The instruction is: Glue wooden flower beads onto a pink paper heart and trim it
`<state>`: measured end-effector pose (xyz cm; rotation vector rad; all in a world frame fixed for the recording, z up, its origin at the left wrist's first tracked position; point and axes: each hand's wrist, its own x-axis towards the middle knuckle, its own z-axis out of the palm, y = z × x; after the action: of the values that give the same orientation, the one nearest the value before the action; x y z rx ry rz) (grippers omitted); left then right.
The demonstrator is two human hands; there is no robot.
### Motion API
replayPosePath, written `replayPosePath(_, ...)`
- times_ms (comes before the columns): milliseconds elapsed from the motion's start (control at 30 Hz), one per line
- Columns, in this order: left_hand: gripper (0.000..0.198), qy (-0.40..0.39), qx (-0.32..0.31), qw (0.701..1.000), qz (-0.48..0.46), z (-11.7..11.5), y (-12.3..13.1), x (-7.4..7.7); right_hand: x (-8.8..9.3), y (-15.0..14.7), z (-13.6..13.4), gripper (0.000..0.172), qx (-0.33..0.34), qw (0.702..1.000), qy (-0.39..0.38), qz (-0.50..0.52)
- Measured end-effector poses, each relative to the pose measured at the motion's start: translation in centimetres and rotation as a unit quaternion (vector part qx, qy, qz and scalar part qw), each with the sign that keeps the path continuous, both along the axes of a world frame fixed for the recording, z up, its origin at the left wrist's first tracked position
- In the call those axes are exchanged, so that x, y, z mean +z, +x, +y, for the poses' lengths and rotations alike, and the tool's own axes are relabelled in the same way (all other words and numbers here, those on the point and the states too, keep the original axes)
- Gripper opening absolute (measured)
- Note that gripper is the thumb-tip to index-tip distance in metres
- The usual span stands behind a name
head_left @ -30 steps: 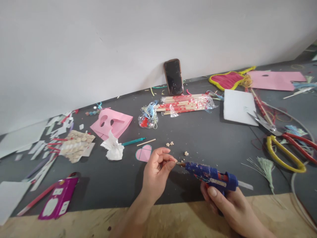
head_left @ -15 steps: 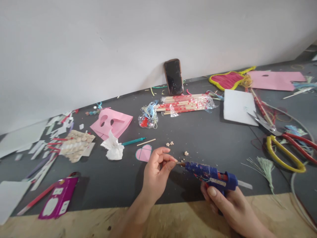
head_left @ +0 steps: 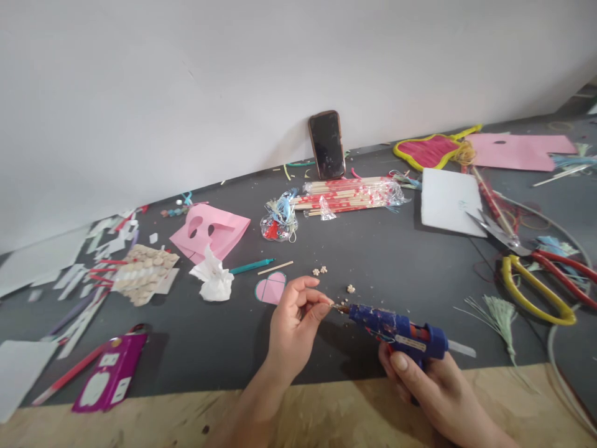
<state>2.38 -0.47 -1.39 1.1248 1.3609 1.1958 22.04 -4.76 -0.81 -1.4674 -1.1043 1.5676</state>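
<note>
My right hand grips a blue glue gun whose nozzle points left at my left fingertips. My left hand pinches something tiny at the nozzle tip; I cannot make out what it is. Small beige flower-shaped beads and one more bead lie on the dark mat just beyond. A pink paper heart with a thin stick lies left of my left hand.
Scattered about are a phone leaning on the wall, a bag of wooden sticks, a pink cut paper, a white tissue, scissors, white card, a purple packet and paper scraps.
</note>
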Motion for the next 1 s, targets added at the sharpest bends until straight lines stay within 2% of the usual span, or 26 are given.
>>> replayPosePath(367,0.030,-0.002,0.000,1.000,0.003,0.1,0.0,0.0,0.7,0.0,0.4,0.045,0.017,1.000,0.011,0.020)
replayPosePath(600,0.031,-0.009,0.002,1.000,0.009,0.2,-0.1,-0.2,1.1,0.3,0.3,0.044,-0.026,0.998,0.019,0.059)
replayPosePath(867,0.031,-0.013,0.024,0.999,0.038,0.3,0.1,0.0,3.2,4.0,0.8,0.037,-0.092,0.992,0.078,0.024)
replayPosePath(1000,0.032,-0.018,0.004,1.000,-0.005,0.0,0.6,0.4,3.3,3.8,-0.1,0.038,-0.081,0.994,0.064,0.029)
